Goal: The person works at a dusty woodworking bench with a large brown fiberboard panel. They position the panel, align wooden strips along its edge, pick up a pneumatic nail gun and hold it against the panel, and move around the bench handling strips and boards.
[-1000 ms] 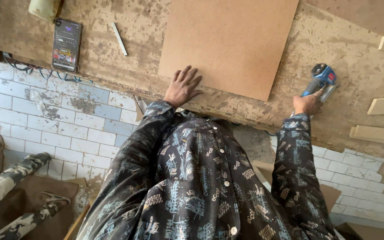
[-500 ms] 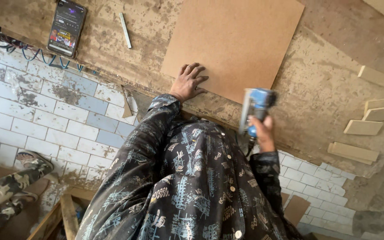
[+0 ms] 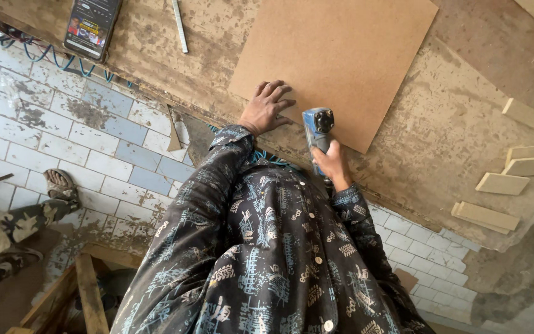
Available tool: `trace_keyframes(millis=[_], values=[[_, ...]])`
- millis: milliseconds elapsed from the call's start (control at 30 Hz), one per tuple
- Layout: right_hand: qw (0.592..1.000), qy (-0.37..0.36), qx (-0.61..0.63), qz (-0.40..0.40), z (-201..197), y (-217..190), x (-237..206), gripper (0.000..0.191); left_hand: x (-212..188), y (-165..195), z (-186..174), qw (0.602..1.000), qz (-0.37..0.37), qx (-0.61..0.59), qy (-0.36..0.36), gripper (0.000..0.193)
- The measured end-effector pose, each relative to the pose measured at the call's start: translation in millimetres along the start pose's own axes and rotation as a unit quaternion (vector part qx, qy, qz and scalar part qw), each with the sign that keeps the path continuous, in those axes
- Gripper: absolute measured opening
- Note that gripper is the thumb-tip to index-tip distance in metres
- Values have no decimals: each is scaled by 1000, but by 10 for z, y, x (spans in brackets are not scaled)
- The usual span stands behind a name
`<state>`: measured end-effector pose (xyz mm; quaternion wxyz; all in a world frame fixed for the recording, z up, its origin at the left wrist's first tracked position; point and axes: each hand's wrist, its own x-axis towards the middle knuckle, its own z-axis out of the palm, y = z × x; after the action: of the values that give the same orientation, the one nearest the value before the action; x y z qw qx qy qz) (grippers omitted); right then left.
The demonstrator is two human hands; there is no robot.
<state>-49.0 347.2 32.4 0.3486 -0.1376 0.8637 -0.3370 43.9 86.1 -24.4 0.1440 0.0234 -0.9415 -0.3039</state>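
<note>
Right hand [image 3: 332, 164], fingers gripping blue power tool [image 3: 316, 130], has swung in from far right to brown board [image 3: 341, 59] edge; left hand [image 3: 267, 106] stays flat, fingers spread open, pinning board to table [image 3: 452, 136]; tool now poised at near edge.

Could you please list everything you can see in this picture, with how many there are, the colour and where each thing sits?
Flat square fibreboard sheet: one, tan brown, on the worn workbench under the left hand.
Worn wooden workbench: one, stained brown, across the top.
Blue handheld power tool: one, blue with a dark head, at the sheet's near edge.
Phone with a lit screen: one, black, on the bench at upper left.
Thin pale stick: one, whitish, beside the phone.
Small cut wood pieces: several, pale cream, on the bench at right.
Tiled floor: white and blue, below the bench.
Another person's legs: camouflage trousers, lower left.
Left hand: flat on the sheet.
Right hand: gripping the tool.
</note>
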Motion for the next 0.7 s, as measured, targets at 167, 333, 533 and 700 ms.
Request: trace_keyframes(millis=[167,333,533,700], values=[[999,14,32,-13,-114,247,-70,25,-27,-4,19,1000,1,2,2,54],[996,21,84,-12,-149,389,-69,23,-36,-59,26,1000,4,4,4,54],[997,71,36,12,-320,429,-92,31,-7,16,-69,1000,6,2,16,54],[953,216,-202,71,-718,729,52,41,57,-32,-274,998,-69,-1,14,56]])
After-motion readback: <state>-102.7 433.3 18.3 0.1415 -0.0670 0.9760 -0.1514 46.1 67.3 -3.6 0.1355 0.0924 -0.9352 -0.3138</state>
